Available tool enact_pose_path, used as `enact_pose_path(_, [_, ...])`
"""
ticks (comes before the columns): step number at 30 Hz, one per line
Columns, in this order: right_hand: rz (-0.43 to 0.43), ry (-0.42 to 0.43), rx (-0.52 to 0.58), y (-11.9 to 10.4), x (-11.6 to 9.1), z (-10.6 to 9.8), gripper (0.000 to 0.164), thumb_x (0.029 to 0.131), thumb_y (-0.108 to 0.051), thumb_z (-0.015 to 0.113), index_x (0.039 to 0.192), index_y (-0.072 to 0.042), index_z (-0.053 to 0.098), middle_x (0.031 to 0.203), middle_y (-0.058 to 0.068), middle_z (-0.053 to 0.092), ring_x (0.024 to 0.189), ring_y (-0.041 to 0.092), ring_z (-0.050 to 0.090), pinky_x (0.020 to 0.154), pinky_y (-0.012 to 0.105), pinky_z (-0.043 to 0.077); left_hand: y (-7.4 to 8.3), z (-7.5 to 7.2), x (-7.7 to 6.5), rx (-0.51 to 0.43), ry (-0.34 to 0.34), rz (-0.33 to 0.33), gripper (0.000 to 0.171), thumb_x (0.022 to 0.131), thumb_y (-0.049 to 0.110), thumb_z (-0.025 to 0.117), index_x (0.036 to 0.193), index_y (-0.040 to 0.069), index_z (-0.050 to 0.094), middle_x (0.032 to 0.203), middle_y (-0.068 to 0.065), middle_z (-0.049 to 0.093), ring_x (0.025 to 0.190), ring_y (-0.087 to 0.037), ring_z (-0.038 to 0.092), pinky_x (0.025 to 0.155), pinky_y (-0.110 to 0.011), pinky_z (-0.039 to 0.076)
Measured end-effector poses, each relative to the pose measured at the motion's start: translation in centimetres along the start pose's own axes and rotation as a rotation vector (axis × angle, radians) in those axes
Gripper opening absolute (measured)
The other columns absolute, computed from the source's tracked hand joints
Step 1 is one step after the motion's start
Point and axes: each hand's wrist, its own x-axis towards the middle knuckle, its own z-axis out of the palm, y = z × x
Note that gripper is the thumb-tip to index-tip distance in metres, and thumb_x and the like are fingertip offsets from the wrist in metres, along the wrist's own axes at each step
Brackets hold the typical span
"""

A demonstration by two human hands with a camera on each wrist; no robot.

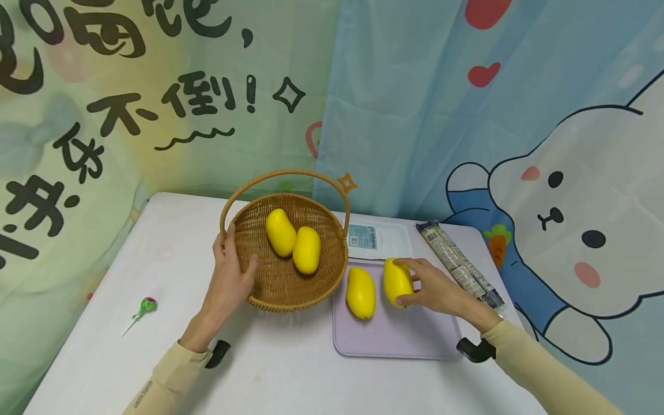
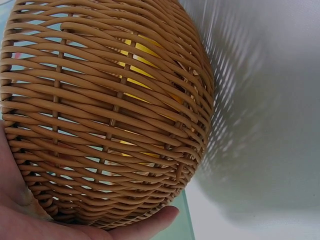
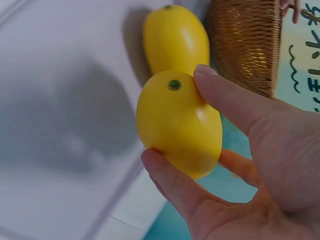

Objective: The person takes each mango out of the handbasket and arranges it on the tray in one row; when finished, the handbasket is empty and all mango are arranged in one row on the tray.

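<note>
My left hand [image 1: 230, 276] grips the near-left rim of a brown wicker basket [image 1: 275, 291] with an arched handle. The basket is tilted towards me, and two yellow mangoes, one on the left [image 1: 280, 232] and one on the right [image 1: 306, 250], lie inside. Through the weave in the left wrist view, patches of yellow show. Between the thumb and fingers of my right hand [image 1: 433, 288] is another mango [image 3: 180, 125], held over a pale purple tray [image 1: 399, 340]. Beside it on the tray lies one more mango [image 1: 361, 293], close to the basket's right side.
Behind the tray lies a flat white packet [image 1: 386, 239] with a blue label. A long, narrow package [image 1: 459, 262] lies at the right table edge. On the left of the white table [image 1: 280, 369] is a green-wrapped lollipop [image 1: 147, 305]. Printed curtains hang behind.
</note>
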Motion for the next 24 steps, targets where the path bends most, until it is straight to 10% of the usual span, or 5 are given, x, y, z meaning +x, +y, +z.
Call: enact_pose_path(24, [0.010,-0.041,0.087,1.3,0.8,3.4,0.082,0.082,-0.032,0.086,0.149,-0.008,0.046,0.149,0.020,0.048,0.119,0.039,0.059,0.095,0.054,0.054,0.1,-0.1,-0.1,0.004,0.003,0.011,0.081,0.105,0.021,0.051,0.164,0.012,-0.003,0.165,-0.025,-0.002,0.133,-0.049,0.045,0.100,-0.060,0.047])
